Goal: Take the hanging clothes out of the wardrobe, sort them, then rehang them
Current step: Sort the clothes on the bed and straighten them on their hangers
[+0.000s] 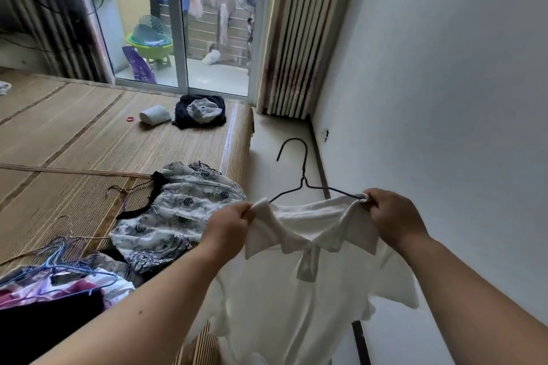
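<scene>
A white collared shirt (pixel 299 299) hangs in front of me on a dark wire hanger (pixel 302 181), whose hook points up and away. My left hand (pixel 229 227) pinches the left side of the collar. My right hand (pixel 391 218) grips the right shoulder of the shirt together with the hanger's end. To the left, a black-and-white patterned garment (pixel 175 216) lies spread on the woven mat (pixel 74 139). Several blue wire hangers (pixel 56 264) and a heap of dark and purple clothes (pixel 44 293) lie at the lower left.
A dark bundle with a grey cloth (pixel 200 111) and a rolled white cloth (pixel 155 114) lie near the mat's far edge. Behind them is a glass sliding door (pixel 178 38) to a balcony with hanging laundry. A white wall (pixel 444 98) runs along the right.
</scene>
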A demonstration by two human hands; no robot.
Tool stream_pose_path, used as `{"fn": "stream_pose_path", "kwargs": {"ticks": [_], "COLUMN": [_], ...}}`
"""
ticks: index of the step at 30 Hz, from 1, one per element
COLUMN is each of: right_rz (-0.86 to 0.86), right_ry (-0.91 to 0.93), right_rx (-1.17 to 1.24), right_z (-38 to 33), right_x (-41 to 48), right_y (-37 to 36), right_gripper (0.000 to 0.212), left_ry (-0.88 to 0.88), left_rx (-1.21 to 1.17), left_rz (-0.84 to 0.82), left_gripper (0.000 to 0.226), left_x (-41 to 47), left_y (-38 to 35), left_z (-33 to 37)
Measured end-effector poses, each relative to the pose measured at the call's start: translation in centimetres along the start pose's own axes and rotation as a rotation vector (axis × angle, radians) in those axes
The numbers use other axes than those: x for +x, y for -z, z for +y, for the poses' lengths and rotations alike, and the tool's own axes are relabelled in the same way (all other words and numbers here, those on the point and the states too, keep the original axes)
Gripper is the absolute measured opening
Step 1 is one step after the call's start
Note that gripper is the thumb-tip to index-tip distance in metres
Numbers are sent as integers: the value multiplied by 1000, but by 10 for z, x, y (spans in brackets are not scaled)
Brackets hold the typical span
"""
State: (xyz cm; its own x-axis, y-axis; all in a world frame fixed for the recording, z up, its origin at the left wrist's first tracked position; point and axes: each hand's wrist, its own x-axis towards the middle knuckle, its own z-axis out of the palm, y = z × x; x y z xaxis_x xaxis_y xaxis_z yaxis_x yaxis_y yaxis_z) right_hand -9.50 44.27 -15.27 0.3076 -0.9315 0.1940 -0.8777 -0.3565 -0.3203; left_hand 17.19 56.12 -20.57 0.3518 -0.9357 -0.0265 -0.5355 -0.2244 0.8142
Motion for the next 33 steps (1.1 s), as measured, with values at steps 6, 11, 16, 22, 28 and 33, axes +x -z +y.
{"fn": "stream_pose_path", "kwargs": {"ticks": [6, 11, 16, 22, 28, 33], "right_rz": [-102, -159, -269, -392, -621, -847], "right_ry": [100, 217, 419, 613, 770, 778], "right_rx": [1, 12, -12, 25, -11, -31], "right_z": [-63, -120, -187, -265, -337, -382], "right_x": [147, 233, 303, 361, 428, 459], "right_y": [-76, -116, -173, -255, -375, -470], "right_gripper": [21, 21, 21, 21, 15, 27], "left_ry": [188, 292, 459, 697, 937, 1123], "left_rx": [16, 4, -20, -47, -29, -84], "left_rz": [21, 94, 162, 284, 450, 521], "left_gripper": [19, 17, 18, 26, 15, 13], "left_x": [110, 165, 184, 205, 260, 301], "left_y": [35, 67, 97, 128, 144, 147], "left_z": [-60, -95, -147, -203, -271, -331]}}
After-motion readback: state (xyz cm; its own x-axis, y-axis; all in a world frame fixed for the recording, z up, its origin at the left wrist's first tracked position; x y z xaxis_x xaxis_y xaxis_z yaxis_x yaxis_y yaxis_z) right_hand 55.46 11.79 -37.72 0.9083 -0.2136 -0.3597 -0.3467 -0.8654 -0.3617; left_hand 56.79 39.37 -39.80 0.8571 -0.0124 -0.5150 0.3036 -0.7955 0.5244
